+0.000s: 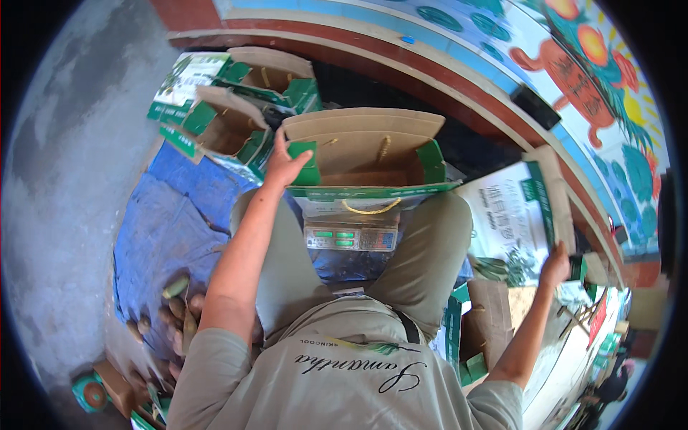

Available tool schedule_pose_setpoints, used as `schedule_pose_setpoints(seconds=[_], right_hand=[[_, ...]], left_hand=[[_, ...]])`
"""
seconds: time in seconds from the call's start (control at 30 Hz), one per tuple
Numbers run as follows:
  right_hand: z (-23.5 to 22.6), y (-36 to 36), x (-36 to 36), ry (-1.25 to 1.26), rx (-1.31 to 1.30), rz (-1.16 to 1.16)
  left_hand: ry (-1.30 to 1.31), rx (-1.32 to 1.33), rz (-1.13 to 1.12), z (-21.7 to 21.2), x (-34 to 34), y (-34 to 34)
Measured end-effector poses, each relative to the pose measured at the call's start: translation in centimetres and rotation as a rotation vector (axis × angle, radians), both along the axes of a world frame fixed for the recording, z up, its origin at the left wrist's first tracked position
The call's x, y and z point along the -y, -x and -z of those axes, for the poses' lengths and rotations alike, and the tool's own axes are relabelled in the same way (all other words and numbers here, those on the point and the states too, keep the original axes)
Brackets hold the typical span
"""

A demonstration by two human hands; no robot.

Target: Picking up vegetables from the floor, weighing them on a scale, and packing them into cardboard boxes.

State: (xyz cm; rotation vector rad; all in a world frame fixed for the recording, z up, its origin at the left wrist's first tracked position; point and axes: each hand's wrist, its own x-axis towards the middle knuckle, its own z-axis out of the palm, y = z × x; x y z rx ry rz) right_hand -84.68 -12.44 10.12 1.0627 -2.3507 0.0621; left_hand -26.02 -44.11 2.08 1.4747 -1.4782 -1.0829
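Note:
An open cardboard box (369, 154) with green side flaps and a yellow rope handle stands in front of me, on a digital scale (350, 238) with a lit green display. My left hand (285, 163) grips its left side, the thumb toward the inside. Out to the right, my right hand (555, 266) is closed on the edge of a white and green carton (505, 215) with a brown flap, which leans tilted beside my right knee. The underside of this carton is hidden.
Two open cartons (228, 129) (269, 77) stand at the far left. A blue tarp (168, 222) covers the ground at left, with several long root vegetables (188, 326) near my left elbow. Another open carton (489, 319) is beside my right hip. A phone (535, 107) rests on the wall ledge.

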Motion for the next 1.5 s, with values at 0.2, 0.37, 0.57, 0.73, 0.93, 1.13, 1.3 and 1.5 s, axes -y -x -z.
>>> schedule_pose_setpoints(seconds=[0.2,0.37,0.57,0.73,0.93,1.13,1.3,1.5], right_hand=[[-10.7,1.5,-2.1,0.285,-0.074,0.091],[-18.3,-4.8,1.7,0.795,0.248,-0.244],[-22.1,-20.7,10.2,1.069,0.658,-0.455],[-22.4,-32.1,16.5,1.157,1.178,-0.713],[-18.8,-43.2,20.4,0.666,1.668,-1.034],[-14.1,-52.5,20.5,0.119,2.144,-1.196],[-12.0,-58.3,20.0,-0.163,2.086,-1.378],[-9.1,-64.4,20.4,-0.402,1.944,-1.522]], left_hand=[[0.062,0.081,-0.003,0.0,0.1,1.0],[0.406,0.07,-0.225,-2.2,-1.0,0.2],[0.74,0.012,-0.012,-13.3,-8.6,3.8],[0.862,0.016,0.136,-17.4,-13.1,5.7],[0.928,0.694,-0.234,-12.3,-13.2,0.8],[0.879,0.83,-0.634,-8.5,-16.9,-7.6],[0.773,0.836,-0.633,-6.6,-20.4,-11.8],[0.745,0.689,-0.731,-3.3,-20.6,-14.8]])
